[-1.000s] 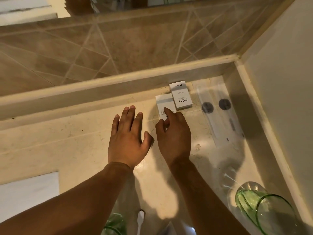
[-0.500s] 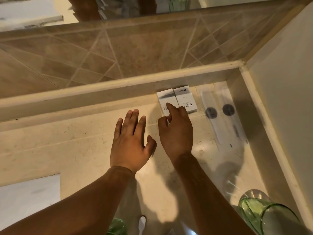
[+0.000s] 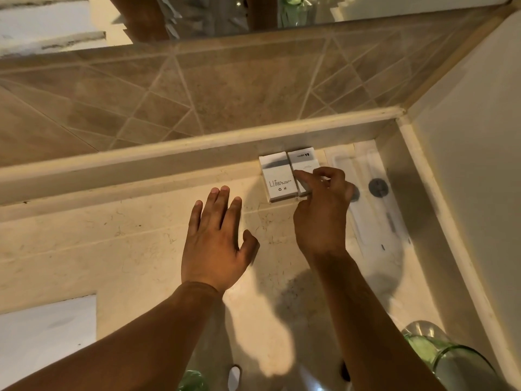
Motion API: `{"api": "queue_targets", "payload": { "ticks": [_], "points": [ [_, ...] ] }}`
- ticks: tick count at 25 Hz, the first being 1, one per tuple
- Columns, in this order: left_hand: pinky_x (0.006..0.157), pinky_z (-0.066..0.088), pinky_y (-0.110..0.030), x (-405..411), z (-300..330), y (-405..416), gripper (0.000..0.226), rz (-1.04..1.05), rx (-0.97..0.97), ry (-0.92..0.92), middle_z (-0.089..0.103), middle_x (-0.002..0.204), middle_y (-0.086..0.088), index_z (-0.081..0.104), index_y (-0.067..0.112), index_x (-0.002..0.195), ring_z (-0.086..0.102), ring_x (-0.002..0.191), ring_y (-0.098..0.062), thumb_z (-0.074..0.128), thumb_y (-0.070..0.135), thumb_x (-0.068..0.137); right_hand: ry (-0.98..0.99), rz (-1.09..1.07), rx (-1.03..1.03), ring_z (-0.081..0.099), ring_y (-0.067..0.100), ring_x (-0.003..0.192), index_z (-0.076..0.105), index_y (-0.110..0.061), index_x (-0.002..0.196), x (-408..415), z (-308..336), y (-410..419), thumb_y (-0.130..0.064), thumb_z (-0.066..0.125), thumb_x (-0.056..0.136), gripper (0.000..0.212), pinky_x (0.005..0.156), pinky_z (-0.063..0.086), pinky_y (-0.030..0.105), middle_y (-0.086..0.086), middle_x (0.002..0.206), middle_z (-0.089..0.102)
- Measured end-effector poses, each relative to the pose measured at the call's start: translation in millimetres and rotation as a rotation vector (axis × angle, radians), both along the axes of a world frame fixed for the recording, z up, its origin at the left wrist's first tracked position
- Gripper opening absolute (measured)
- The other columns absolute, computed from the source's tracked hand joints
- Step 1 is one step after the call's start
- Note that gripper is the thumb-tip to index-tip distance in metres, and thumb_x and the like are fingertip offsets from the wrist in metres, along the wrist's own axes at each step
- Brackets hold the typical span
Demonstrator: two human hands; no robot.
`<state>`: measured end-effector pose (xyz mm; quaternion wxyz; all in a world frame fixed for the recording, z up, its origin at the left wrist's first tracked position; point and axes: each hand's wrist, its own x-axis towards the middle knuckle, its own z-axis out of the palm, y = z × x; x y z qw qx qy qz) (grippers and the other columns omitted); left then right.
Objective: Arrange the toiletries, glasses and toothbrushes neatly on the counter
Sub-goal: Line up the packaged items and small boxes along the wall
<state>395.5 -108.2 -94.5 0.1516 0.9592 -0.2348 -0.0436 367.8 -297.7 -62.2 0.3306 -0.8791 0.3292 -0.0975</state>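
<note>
Two boxes (image 3: 289,174) lie side by side, touching, pushed up against the back ledge (image 3: 169,153) of the counter (image 3: 84,244). The right hand (image 3: 320,213) has its forefinger and thumb pinched on the right box, near its edge, other fingers curled. The left hand (image 3: 215,241) lies flat and spread on the counter, holding nothing, just left of the grip.

To finish squaring them, I'd nudge lightly with the fingertip, keep both near edges level, and avoid shoving the pair sideways into the wrapped toothbrushes (image 3: 369,193) just right of the grip.

A second ago the left box sat nearer and askew, under the finger; now it is level with its neighbour, and the finger has shifted onto the right one.

A green glass (image 3: 451,362) stands well behind the wrist, toward the near corner.
</note>
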Motion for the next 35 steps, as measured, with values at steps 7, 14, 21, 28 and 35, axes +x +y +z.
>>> {"api": "queue_targets", "payload": {
  "ticks": [7, 14, 21, 28, 35],
  "points": [
    [0.128, 0.004, -0.042, -0.8, 2.4, -1.2, 0.066, 0.008, -0.021, -0.001, 0.027, 0.168, -0.005, 0.043, 0.018, 0.153, 0.012, 0.158, -0.018, 0.039, 0.046, 0.093, -0.049, 0.019, 0.057, 0.044, 0.024, 0.130, 0.066, -0.028, 0.125, 5.9, -4.6, -2.2, 0.002, 0.068, 0.090, 0.046, 0.097, 0.058, 0.045, -0.001, 0.132, 0.044],
    [0.129, 0.004, -0.041, -0.9, 2.7, -1.6, 0.065, 0.008, -0.018, -0.018, 0.029, 0.167, -0.006, 0.044, 0.017, 0.152, 0.014, 0.158, -0.019, 0.039, 0.046, 0.094, -0.061, 0.010, 0.146, 0.049, 0.024, 0.128, 0.060, -0.028, 0.129, 6.3, -3.2, 0.8, -0.018, 0.074, 0.089, 0.044, 0.093, 0.060, 0.039, -0.003, 0.131, 0.040],
    [0.129, 0.006, -0.042, -1.2, 1.5, -1.3, 0.065, 0.013, -0.027, -0.031, 0.030, 0.167, -0.006, 0.045, 0.017, 0.151, 0.015, 0.157, -0.019, 0.040, 0.045, 0.093, -0.056, -0.039, 0.121, 0.050, 0.019, 0.120, 0.060, -0.027, 0.126, 10.5, -4.2, 7.2, -0.031, 0.073, 0.091, 0.037, 0.097, 0.058, 0.036, -0.006, 0.127, 0.039],
    [0.129, 0.004, -0.041, -2.1, 5.7, -2.1, 0.066, 0.011, -0.013, 0.002, 0.027, 0.168, -0.006, 0.043, 0.017, 0.153, 0.012, 0.158, -0.018, 0.042, 0.045, 0.093, -0.210, -0.065, 0.105, 0.060, 0.014, 0.109, 0.063, -0.022, 0.123, -17.2, 8.4, 26.2, -0.021, 0.070, 0.093, 0.031, 0.090, 0.055, 0.016, -0.002, 0.127, 0.048],
    [0.129, 0.004, -0.042, -3.9, 6.6, -1.8, 0.065, 0.015, -0.031, 0.002, 0.026, 0.168, -0.007, 0.042, 0.016, 0.153, 0.013, 0.158, -0.020, 0.043, 0.042, 0.094, -0.172, -0.087, 0.256, 0.061, 0.005, 0.081, 0.064, -0.033, 0.106, -131.0, 30.9, 59.8, -0.014, 0.064, 0.092, 0.023, 0.071, 0.049, 0.011, -0.009, 0.094, 0.062]
  ]
}}
